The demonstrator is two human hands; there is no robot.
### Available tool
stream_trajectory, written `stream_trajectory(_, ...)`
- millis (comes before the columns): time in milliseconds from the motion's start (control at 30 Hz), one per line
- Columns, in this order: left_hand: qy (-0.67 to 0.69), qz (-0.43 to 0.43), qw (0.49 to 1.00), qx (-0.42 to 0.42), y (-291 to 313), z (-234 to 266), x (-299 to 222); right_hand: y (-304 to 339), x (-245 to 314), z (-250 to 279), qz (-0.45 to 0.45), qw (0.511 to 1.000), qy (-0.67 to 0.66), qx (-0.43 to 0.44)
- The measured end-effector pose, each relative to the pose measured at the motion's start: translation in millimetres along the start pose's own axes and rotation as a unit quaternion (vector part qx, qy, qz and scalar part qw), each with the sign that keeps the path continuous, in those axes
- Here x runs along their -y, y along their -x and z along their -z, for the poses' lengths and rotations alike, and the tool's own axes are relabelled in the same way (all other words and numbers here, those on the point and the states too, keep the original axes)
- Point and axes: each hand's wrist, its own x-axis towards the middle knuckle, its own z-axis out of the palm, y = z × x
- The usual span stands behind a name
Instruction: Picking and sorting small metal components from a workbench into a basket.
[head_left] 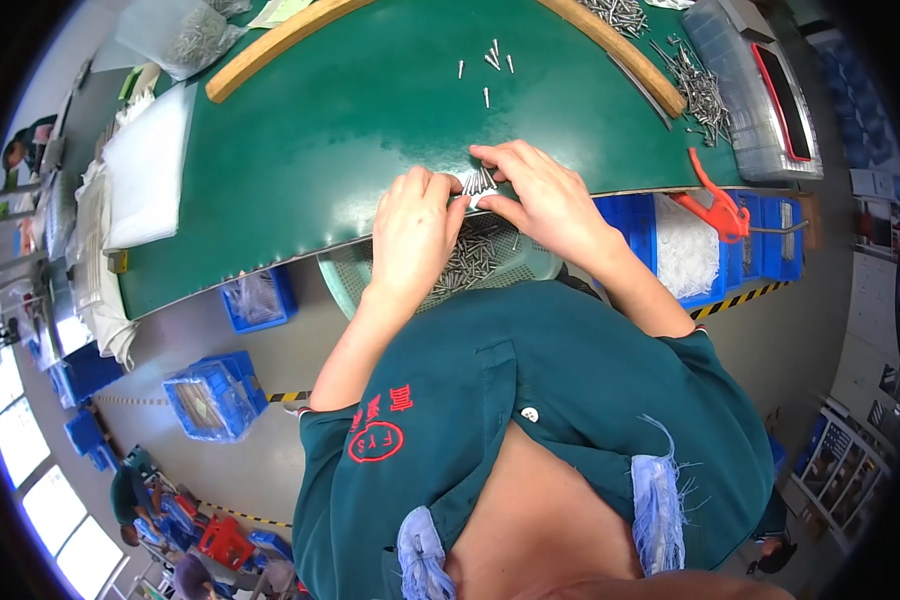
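Observation:
At the near edge of the green tabletop (320, 130), a small fanned row of slim silver metal pins (478, 182) sits between my two hands. My left hand (410, 225) is closed, with its thumb and fingertips against the row's left side. My right hand (550, 200) curves round the other side, thumb below and index finger above, closed on the same pins. A small white patch shows under them; I cannot make out what it is. Below the edge, a pale green basket (342, 285) holds many similar pins (470, 262). Several loose pins (492, 62) lie farther up the table.
Wooden strips (270, 55) border the work surface. Metal parts (705, 100) are heaped at right, near a clear plastic box (740, 110) and a red-handled tool (715, 205). Blue bins (630, 225) stand below. White sheets (150, 165) and a bag of parts (185, 40) lie left.

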Motion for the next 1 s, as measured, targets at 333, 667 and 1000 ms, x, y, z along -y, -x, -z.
stream_trajectory(333,0.203,0.104,0.972,0.057,19,22,-1,-8,4,-2,0.048,0.993,0.093,-0.048)
stream_trajectory(667,0.637,0.326,0.661,0.228,31,-13,7,-1,-1,1,0.067,0.993,0.087,-0.04)
stream_trajectory(1000,0.783,0.386,0.446,0.197,26,-29,1,12,4,7,0.096,0.995,0.031,0.025)
